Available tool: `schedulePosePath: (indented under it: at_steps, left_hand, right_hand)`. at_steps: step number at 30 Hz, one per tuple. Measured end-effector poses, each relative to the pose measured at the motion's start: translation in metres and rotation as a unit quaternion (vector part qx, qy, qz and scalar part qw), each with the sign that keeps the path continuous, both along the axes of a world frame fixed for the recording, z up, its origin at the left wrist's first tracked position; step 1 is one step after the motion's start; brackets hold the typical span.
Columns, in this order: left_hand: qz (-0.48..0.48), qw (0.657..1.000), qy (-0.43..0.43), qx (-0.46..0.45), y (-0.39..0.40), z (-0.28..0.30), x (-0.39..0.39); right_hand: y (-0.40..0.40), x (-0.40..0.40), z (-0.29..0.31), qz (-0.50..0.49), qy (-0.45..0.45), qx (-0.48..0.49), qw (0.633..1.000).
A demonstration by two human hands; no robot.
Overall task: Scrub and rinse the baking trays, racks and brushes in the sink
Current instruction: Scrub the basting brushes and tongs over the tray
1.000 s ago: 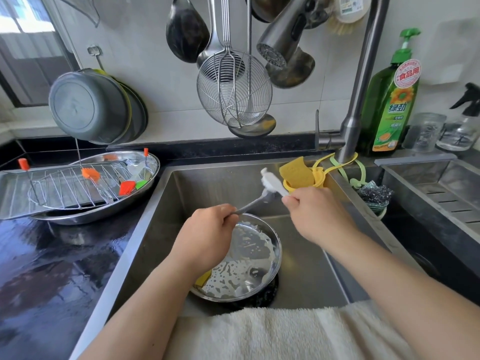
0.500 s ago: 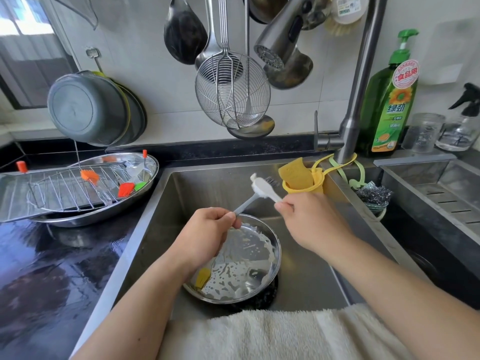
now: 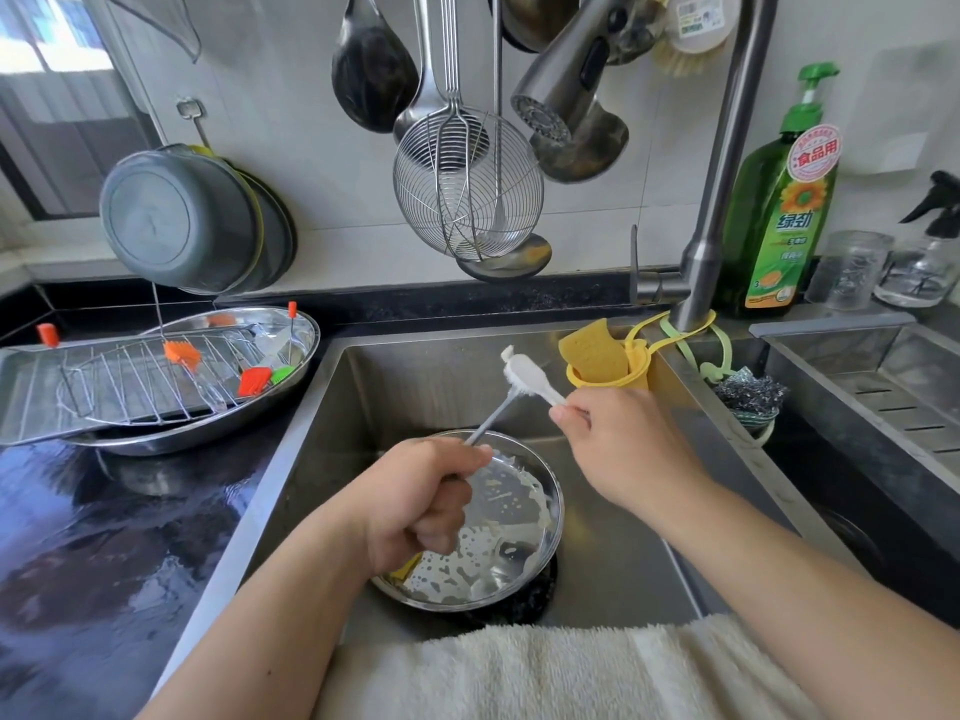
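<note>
Over the sink [image 3: 415, 387], the left hand [image 3: 415, 504] had its grip curled round the thin handle of a small utensil [image 3: 491, 418], while the right hand [image 3: 618, 449] pinched a white scrub brush [image 3: 527, 376] against its upper end. The utensil looked light, stiff and probably soap-slick, best held low on the handle as here. Below lay a sudsy round tray [image 3: 540, 517]. On the counter [image 3: 104, 537] to the left, a wire rack [image 3: 135, 381] and silicone brushes [image 3: 254, 381] waited.

- Round steel tray [image 3: 524, 537] sits soapy in the sink [image 3: 415, 376].
- White brush [image 3: 524, 374] is up over it.
- Wire rack [image 3: 135, 379] and orange brushes [image 3: 183, 354] lie on the tabletop trays [image 3: 306, 335].
</note>
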State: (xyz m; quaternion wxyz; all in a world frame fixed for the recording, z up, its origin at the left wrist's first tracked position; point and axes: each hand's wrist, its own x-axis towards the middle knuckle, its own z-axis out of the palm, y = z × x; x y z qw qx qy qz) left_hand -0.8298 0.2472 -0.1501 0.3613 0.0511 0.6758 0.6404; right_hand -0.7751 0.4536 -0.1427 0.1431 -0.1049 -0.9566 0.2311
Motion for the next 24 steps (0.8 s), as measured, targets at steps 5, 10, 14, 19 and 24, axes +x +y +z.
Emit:
schedulePosePath:
  at_steps: [5, 10, 14, 19, 24]
  left_hand:
    - [-0.014, 0.999, -0.039, -0.021, 0.002, 0.0, 0.002]
    - [0.003, 0.999, -0.044, -0.025, 0.003, -0.003, 0.0]
    - [0.003, 0.999, -0.03, -0.041, 0.004, -0.003, 0.003]
    - [-0.005, 0.998, -0.026, -0.057, 0.006, 0.001, 0.004]
    - [-0.025, 0.995, -0.034, -0.094, 0.003, 0.002, 0.005]
  right_hand:
    - [-0.001, 0.002, 0.003, -0.006, -0.019, 0.016, 1.0]
    - [-0.018, 0.002, 0.0, 0.04, -0.07, 0.032, 0.996]
    - [-0.009, -0.002, 0.003, 0.014, -0.085, 0.017, 0.996]
    - [-0.007, -0.001, -0.001, -0.03, -0.059, 0.061, 0.996]
    - [0.013, -0.011, 0.0, -0.082, -0.077, 0.021, 0.993]
